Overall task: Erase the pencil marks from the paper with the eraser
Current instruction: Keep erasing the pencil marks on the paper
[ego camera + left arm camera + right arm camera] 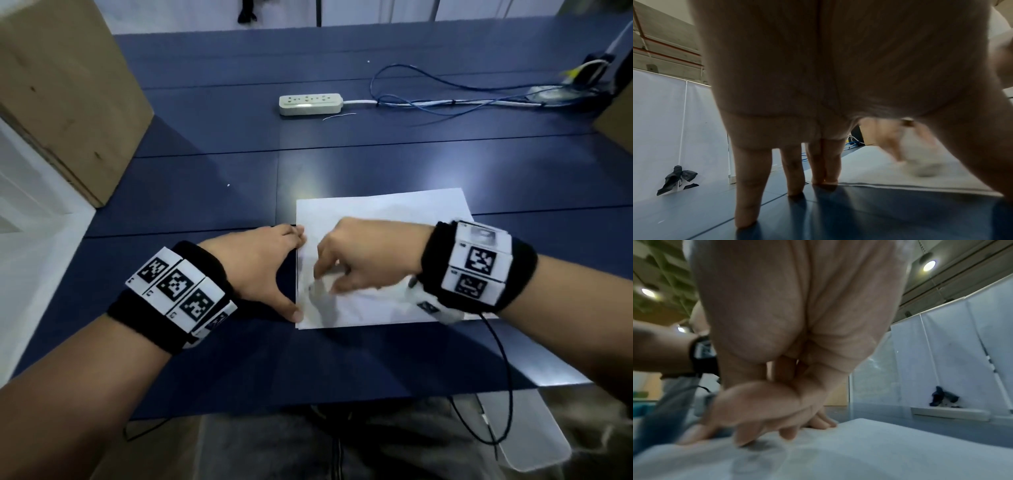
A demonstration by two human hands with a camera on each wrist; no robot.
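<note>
A white sheet of paper (394, 212) lies on the blue table (212, 342). My left hand (297, 273) rests with straight, spread fingers (793, 170) and its thumb on the paper's left edge. Blurred by motion, my right hand (325, 281) hovers low over the left part of the sheet, its fingertips (760, 426) down on the paper (859, 451). It pinches a small whitish eraser (317, 286), which shows as a pale smear (920, 162) in the left wrist view and is hidden in the right wrist view. Faint grey marks (750, 462) show on the paper by the fingers.
A white power strip (310, 103) and blue and white cables (445, 99) lie at the back of the table. A cardboard box (61, 96) stands at the left and another box corner (616, 126) at the right. A black cable (503, 359) hangs from my right wrist.
</note>
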